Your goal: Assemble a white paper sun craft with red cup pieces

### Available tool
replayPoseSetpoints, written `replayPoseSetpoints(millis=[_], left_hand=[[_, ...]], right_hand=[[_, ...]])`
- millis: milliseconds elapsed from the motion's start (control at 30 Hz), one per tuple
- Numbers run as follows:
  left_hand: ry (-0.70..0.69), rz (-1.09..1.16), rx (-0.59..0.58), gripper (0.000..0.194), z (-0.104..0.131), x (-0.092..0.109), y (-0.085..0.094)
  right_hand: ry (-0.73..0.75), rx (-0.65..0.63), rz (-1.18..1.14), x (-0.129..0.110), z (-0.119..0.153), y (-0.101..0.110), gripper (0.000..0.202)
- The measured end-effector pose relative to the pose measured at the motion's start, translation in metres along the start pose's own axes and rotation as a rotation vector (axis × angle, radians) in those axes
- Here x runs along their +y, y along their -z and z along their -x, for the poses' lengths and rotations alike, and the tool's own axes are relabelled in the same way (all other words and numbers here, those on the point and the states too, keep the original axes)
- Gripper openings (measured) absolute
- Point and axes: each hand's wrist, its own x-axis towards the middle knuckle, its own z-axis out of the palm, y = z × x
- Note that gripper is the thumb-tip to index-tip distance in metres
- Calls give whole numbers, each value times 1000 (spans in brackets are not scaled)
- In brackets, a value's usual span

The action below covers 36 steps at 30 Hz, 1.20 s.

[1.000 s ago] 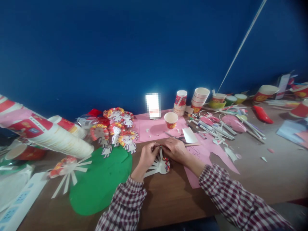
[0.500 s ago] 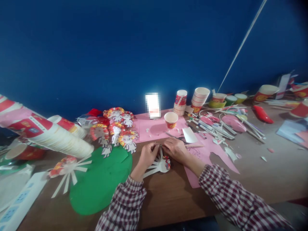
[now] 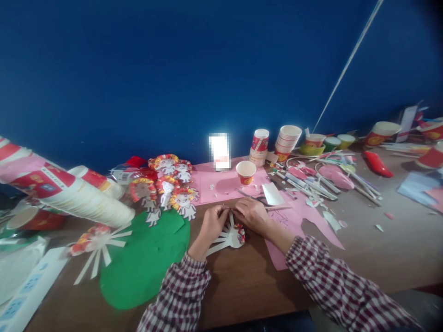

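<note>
A paper cup cut into white strips (image 3: 232, 238) lies on the table in front of me, its strips fanned out and some red curls at its right side. My left hand (image 3: 213, 224) pinches the end of one upper strip from the left. From the right, my right hand (image 3: 251, 214) closes its fingers on the same strip end, fingertips against the left ones. Just behind my hands an uncut paper cup (image 3: 246, 174) stands upright on pink paper (image 3: 218, 186). Scissors (image 3: 262, 199) lie beyond my right hand, partly hidden.
On the left are a green paper sheet (image 3: 145, 267), another cut cup (image 3: 100, 244), several finished paper lions (image 3: 168, 184) and a long slanting cup stack (image 3: 83, 189). Cup stacks (image 3: 289, 140), markers (image 3: 301, 182), scraps and a red pouch-like object (image 3: 378, 164) lie to the right.
</note>
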Motion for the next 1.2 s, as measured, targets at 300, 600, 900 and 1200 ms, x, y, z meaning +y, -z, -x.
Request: replayPoseSetpoints(millis=[300,600,900,1200], left_hand=[[-31,10,31,22,0,0,0],[-37,-1,19,20,0,-3,0],[-39,59,8,22,0,0,0],[-75,24,-8,29,0,-1,2]], right_hand=[[-20,8,-77,2,2,-4,19],[-17,27,-120,1,1,-1,19],[-3,12,-153,3,2,-1,16],[11,25,-171,4,1,-2,16]])
